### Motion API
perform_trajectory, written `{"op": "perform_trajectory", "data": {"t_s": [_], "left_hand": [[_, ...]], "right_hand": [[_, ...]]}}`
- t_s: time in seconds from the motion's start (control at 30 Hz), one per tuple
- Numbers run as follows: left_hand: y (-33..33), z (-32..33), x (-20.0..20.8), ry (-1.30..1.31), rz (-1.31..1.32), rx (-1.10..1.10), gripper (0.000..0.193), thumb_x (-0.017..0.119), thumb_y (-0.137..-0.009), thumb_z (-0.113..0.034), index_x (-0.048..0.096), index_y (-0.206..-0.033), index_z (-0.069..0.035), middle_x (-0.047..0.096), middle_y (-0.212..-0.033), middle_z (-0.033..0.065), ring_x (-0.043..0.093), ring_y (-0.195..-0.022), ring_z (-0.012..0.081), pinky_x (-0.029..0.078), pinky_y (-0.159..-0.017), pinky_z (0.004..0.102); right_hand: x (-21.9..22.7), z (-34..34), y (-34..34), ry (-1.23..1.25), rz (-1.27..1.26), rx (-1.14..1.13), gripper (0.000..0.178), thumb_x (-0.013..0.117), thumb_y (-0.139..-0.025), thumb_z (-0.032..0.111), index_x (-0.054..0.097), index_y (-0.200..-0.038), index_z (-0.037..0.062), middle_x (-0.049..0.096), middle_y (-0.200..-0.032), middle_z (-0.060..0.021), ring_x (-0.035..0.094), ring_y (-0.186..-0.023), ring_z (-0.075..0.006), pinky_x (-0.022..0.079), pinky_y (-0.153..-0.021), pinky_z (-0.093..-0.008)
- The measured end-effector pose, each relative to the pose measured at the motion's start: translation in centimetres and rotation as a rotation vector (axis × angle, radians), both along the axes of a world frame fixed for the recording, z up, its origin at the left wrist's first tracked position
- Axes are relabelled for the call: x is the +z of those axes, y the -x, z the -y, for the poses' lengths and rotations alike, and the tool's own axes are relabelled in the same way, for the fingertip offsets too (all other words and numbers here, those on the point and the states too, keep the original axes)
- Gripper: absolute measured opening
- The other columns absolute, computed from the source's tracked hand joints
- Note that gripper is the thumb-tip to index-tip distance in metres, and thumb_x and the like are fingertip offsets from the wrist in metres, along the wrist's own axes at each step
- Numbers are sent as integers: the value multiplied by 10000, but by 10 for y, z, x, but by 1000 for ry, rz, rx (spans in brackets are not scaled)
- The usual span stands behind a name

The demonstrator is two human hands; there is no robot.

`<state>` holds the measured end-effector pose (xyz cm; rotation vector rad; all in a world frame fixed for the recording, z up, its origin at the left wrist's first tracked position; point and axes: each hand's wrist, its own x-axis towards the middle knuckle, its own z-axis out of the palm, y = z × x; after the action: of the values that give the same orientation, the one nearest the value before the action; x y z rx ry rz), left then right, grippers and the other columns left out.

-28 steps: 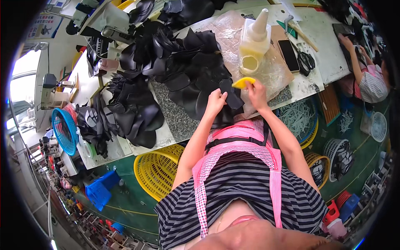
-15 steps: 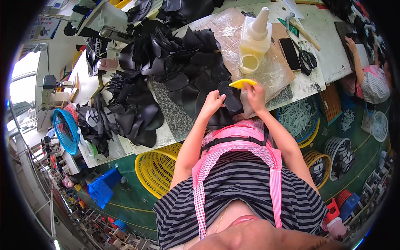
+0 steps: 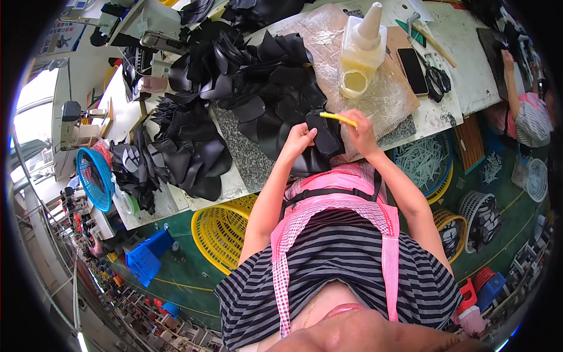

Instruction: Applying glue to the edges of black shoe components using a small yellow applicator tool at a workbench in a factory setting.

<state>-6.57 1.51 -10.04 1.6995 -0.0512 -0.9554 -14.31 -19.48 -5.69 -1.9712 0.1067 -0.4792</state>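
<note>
Between my two hands lies a dark piece of leather-like material (image 3: 325,136), its left edge pinched by the fingers of my left hand (image 3: 300,141). My right hand (image 3: 362,134) grips a flat yellow scraper (image 3: 338,119), seen nearly edge-on, with its tip at the top of the piece. Beyond them, a heap of black cut pieces (image 3: 275,88) spreads across the table. A translucent white bottle with a cone nozzle (image 3: 368,32) stands past my right hand, and an open mouth with yellowish stuff (image 3: 353,82) shows on its near side.
On the right of the table (image 3: 451,35) lie a black phone (image 3: 413,71), scissors (image 3: 437,82) and a hammer (image 3: 431,38). More black pieces (image 3: 193,146) pile up at left near a blue basket (image 3: 94,179). Below the edge stand a yellow basket (image 3: 220,237) and a basket of pale strips (image 3: 422,164). A co-worker (image 3: 531,114) is far right.
The yellow scraper has turned from showing its broad face to nearly edge-on, as my right hand tilted. My left hand still holds the piece. The whole view has shifted slightly.
</note>
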Motion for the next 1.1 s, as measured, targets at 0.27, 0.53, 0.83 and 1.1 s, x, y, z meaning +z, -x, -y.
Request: {"op": "perform_trajectory", "data": {"t_s": [0.27, 0.53, 0.83, 1.1], "left_hand": [[6, -3, 3, 123, -65, 57, 177, 597, -974, -189, 641, -999, -19, 649, -819, -18, 605, -733, 58, 521, -662, 241], [8, -8, -7, 108, -28, -14, 187, 588, -989, -209, 631, -1090, -59, 681, -914, -27, 628, -810, 57, 506, -707, 233], [3, -9, -6, 119, 3, 43, 203, 588, -978, -194, 557, -841, -47, 539, -735, -41, 554, -685, 53, 519, -629, 246], [29, -21, 2, 568, -107, 295, 228, 568, -999, -282, 592, -1127, -95, 664, -988, -13, 627, -806, 72, 542, -728, 283]], "right_hand": [[4, 27, 64, 114, -73, 177, 243, 572, -827, -33, 674, -1041, 22, 640, -910, -157, 648, -885, -351, 526, -765, -386], [-16, 34, 102, 154, -66, 189, 245, 617, -820, -41, 674, -1043, 40, 646, -933, -132, 651, -877, -330, 527, -763, -356], [-5, -15, -10, 63, 26, -17, 112, 571, -921, 39, 665, -980, 30, 648, -865, -116, 643, -796, -297, 501, -688, -369], [-46, 23, 45, 32, -274, -236, 210, 574, -995, 166, 669, -977, -20, 689, -844, -115, 654, -740, -194, 498, -703, -344]]}}
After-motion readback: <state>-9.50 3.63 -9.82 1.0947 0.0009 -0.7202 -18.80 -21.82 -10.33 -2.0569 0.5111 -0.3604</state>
